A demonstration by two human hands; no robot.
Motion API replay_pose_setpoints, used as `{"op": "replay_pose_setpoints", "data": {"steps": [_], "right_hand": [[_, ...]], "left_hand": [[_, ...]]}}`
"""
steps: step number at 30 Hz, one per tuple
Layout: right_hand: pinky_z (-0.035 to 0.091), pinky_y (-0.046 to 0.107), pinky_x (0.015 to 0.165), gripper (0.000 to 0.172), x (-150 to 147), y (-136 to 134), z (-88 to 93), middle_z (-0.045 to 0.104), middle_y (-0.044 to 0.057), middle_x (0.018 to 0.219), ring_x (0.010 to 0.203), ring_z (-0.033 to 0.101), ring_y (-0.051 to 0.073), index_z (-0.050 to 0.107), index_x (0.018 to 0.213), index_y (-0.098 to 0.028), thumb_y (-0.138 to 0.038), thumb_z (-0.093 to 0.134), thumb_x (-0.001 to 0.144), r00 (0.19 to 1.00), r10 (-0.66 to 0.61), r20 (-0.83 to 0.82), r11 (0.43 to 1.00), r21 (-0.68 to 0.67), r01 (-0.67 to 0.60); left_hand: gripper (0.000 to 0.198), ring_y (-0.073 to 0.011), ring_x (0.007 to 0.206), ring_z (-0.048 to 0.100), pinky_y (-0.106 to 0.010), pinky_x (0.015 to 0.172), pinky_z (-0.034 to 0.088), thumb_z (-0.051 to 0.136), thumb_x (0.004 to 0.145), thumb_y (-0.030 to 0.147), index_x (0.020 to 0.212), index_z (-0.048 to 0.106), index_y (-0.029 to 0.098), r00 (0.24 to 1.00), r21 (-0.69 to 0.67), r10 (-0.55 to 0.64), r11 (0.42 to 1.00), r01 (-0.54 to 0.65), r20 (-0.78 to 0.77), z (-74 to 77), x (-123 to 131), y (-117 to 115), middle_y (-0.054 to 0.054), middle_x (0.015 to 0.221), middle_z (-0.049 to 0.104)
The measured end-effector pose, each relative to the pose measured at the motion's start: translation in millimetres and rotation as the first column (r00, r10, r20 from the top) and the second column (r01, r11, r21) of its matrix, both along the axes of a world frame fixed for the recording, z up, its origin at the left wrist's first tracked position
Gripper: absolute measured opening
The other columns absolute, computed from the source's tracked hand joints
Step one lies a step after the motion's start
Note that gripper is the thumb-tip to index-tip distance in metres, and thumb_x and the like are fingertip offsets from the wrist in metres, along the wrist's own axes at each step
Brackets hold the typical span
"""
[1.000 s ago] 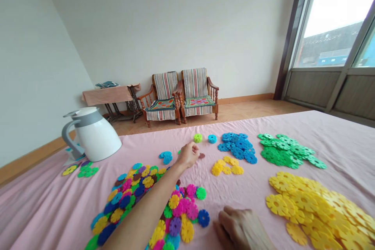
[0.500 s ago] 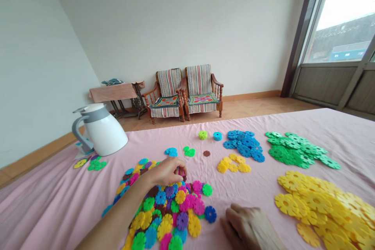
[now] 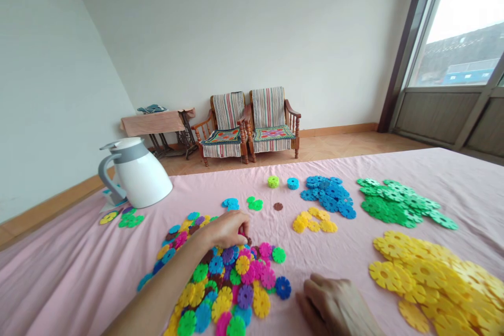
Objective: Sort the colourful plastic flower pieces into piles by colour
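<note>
Over the upper right of a mixed heap of coloured notched discs point(image 3: 218, 268), my left hand point(image 3: 228, 230) is bent down with thumb and fingers pinched on a brown disc point(image 3: 248, 240). My right hand point(image 3: 328, 302) rests on the pink cloth near the front edge, right of a dark blue disc point(image 3: 283, 287). Its fingers are curled under, and what they hold, if anything, is hidden. A lone brown disc point(image 3: 278, 206) lies beyond the heap, beside a few green discs point(image 3: 255, 203).
Yellow point(image 3: 429, 278), green point(image 3: 397, 200) and blue piles point(image 3: 331, 195) lie to the right, with smaller yellow discs point(image 3: 314, 220) nearer. A white jug point(image 3: 144, 176) stands at the left. Two chairs point(image 3: 252, 126) are beyond the table.
The pink disc seen at my left fingertips before is now mostly hidden, and the fingers have closed a little lower. My right hand has stayed in place.
</note>
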State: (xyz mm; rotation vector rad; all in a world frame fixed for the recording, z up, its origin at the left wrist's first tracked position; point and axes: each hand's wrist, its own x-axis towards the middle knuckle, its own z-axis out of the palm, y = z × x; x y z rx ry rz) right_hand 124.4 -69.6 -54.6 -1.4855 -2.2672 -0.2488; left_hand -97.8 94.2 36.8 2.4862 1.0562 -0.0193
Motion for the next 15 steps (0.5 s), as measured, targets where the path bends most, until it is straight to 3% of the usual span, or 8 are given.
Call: {"op": "replay_pose_setpoints", "data": {"steps": [3, 8, 15], "right_hand": [[0.022, 0.029, 0.043, 0.023, 0.3, 1.0, 0.2, 0.060, -0.004, 0.057, 0.045, 0.057, 0.010, 0.050, 0.062, -0.022, -0.018, 0.049, 0.084, 1.000, 0.006, 0.000, 1.000, -0.004, -0.006], [0.023, 0.030, 0.043, 0.023, 0.7, 1.0, 0.0, 0.060, -0.004, 0.058, 0.045, 0.057, 0.010, 0.051, 0.062, -0.022, -0.016, 0.048, 0.084, 1.000, 0.009, -0.017, 1.000, -0.024, -0.010], [0.023, 0.029, 0.043, 0.022, 1.0, -0.3, 1.3, 0.060, -0.004, 0.058, 0.045, 0.057, 0.010, 0.051, 0.062, -0.022, -0.016, 0.049, 0.083, 1.000, 0.010, -0.015, 1.000, -0.026, -0.010]], "left_hand": [[0.010, -0.0121, 0.065, 0.050, -0.019, 0.054, 0.033, 0.062, 0.061, 0.008, 0.060, 0.058, 0.017, 0.999, -0.019, -0.033, 0.999, 0.032, -0.017, 2.4, 2.6, -1.1, 0.003, 0.065, 0.057], [0.019, -0.0118, 0.066, 0.049, -0.019, 0.056, 0.034, 0.068, 0.058, 0.012, 0.074, 0.062, 0.019, 1.000, -0.027, -0.001, 1.000, 0.001, -0.024, 6.2, 0.8, -2.8, 0.004, 0.073, 0.056], [0.014, -0.0121, 0.067, 0.051, -0.019, 0.056, 0.035, 0.069, 0.058, 0.011, 0.066, 0.060, 0.018, 0.993, -0.129, -0.102, 0.987, 0.093, -0.062, 10.7, 1.5, -8.4, 0.004, 0.069, 0.057]]}}
